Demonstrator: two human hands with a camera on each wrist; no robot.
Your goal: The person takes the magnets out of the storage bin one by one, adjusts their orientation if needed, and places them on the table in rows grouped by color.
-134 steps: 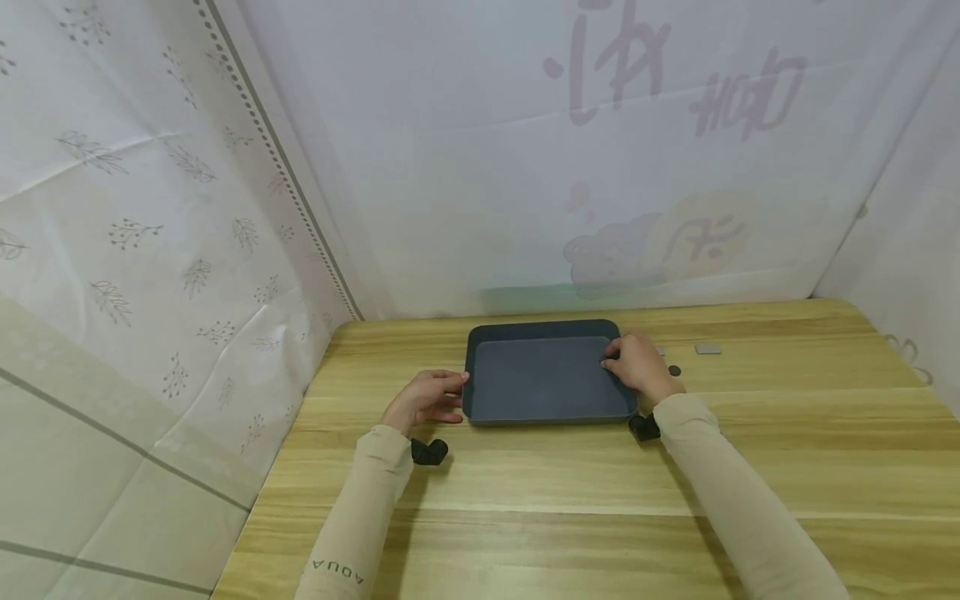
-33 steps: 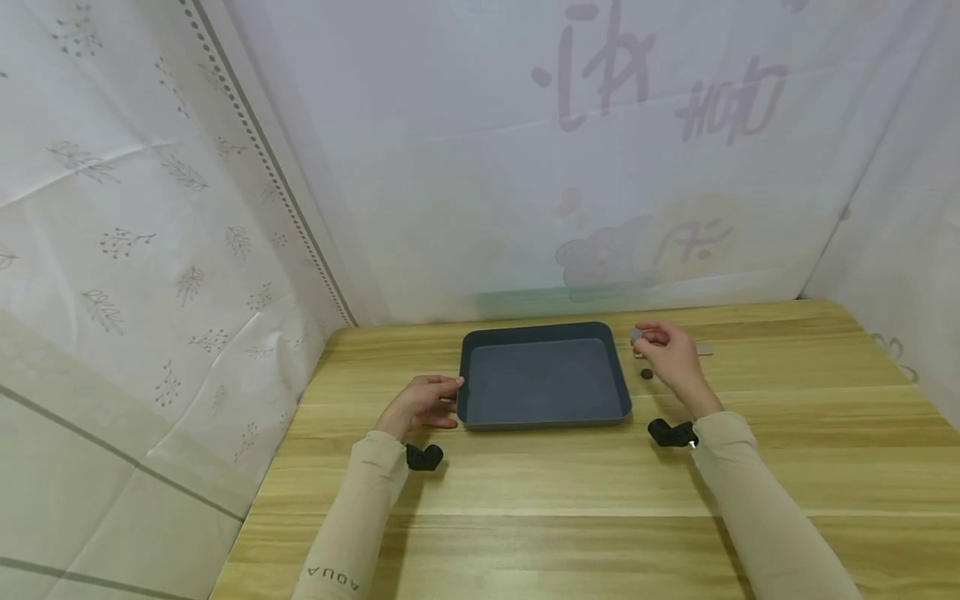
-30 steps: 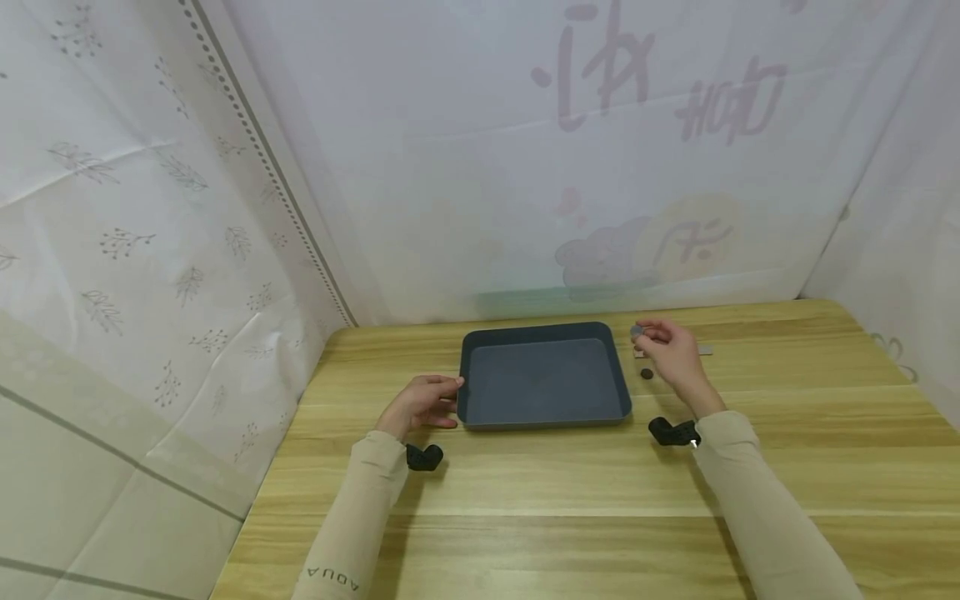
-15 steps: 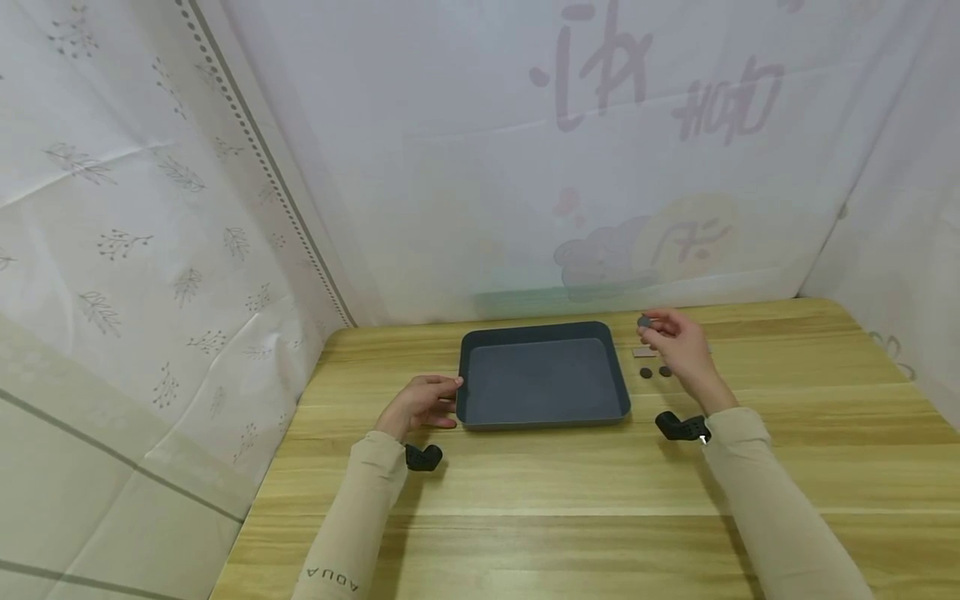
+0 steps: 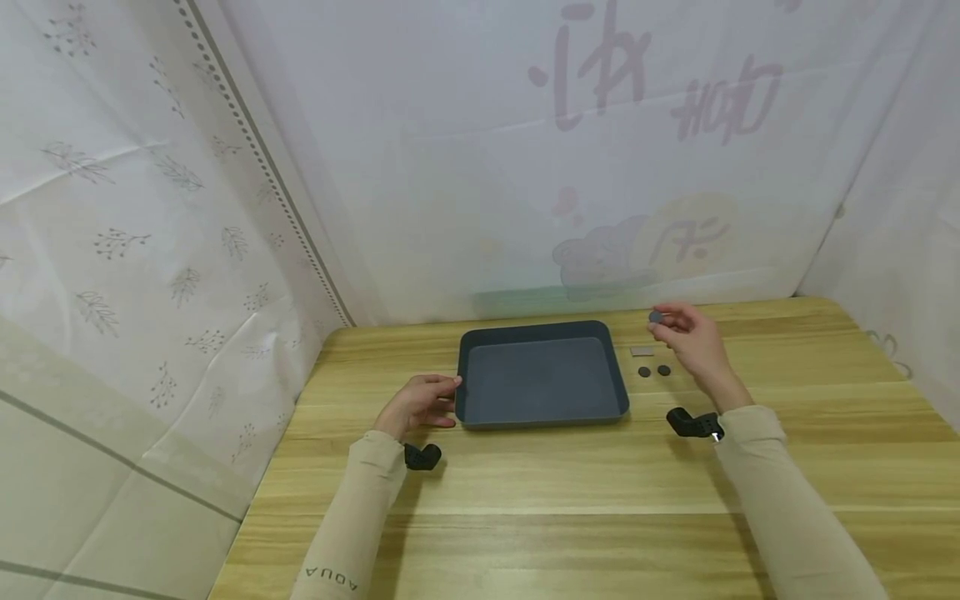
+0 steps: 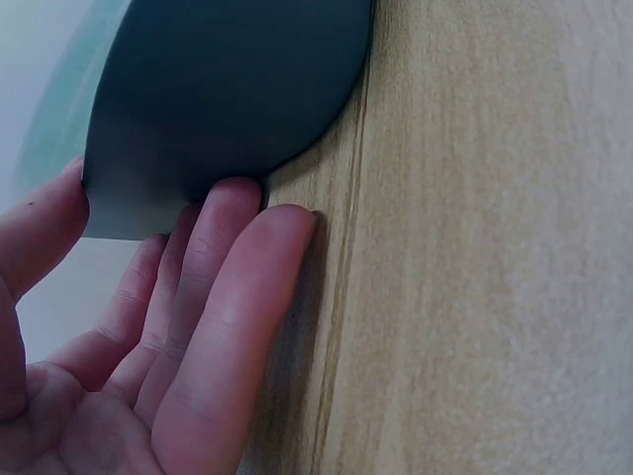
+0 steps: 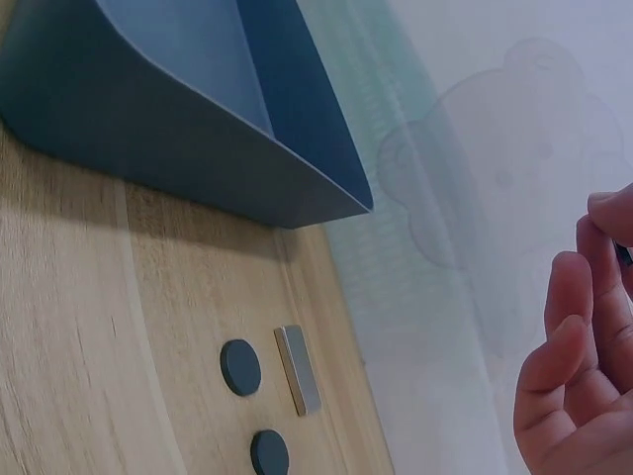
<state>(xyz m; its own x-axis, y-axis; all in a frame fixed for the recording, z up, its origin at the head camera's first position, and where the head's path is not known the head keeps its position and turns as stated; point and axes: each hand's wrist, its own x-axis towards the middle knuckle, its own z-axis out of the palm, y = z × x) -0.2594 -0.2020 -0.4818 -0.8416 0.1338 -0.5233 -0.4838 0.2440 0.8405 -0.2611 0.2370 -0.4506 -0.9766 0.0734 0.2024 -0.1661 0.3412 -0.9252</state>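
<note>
A dark grey rectangular tray (image 5: pixel 540 379) lies on the wooden table with nothing inside it. At its left end rests my left hand (image 5: pixel 422 402), thumb at the rim and fairly straight fingers against the outer wall (image 6: pixel 223 89). My right hand (image 5: pixel 693 342) is raised to the right of the tray, pinching a small round grey disc (image 5: pixel 656 317) between thumb and fingers. In the right wrist view only a dark edge of that disc shows at the fingertips. Two more dark discs (image 5: pixel 644 372) (image 7: pixel 240 367) lie on the table below this hand.
Behind the two discs lies a flat silvery rectangular bar (image 5: pixel 642 352). The table (image 5: pixel 525 517) ends at a pale printed cloth (image 5: pixel 450 208) hung close behind the tray. Another patterned cloth (image 5: pixel 172 275) hangs at the left. A black wrist mount (image 5: pixel 693 423) sticks out from each sleeve.
My right hand has left the tray's right end and moved right and up, now pinching a disc. A second disc on the table has come into sight. The left hand stays at the tray.
</note>
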